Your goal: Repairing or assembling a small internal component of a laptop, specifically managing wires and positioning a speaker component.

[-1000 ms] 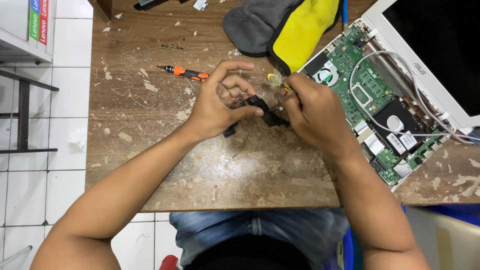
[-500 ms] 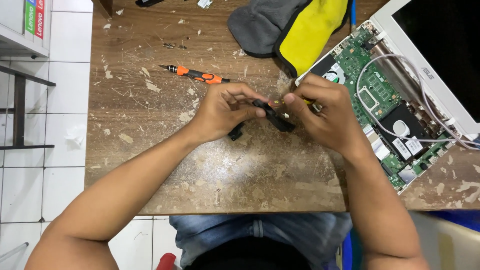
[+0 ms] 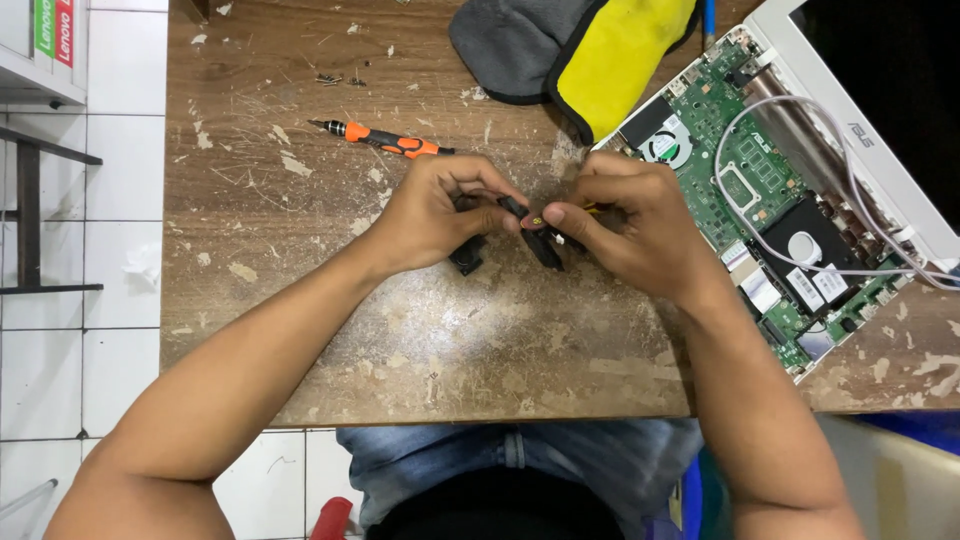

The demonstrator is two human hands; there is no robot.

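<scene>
Hands barely moved | both hands (image 3: 440, 215) (image 3: 630, 225) pinching one black part (image 3: 530, 232) | one screwdriver (image 3: 385, 140)

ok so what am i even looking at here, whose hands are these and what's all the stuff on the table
The camera sits on a person's head and looks straight down, so these are that person's own bare hands over a scratched wooden table. The left hand and right hand together hold a small black part; what it is cannot be told. To the right lies an opened laptop with its green circuit board showing. Above the hands lie an orange screwdriver and a grey and yellow cloth pouch.
</scene>
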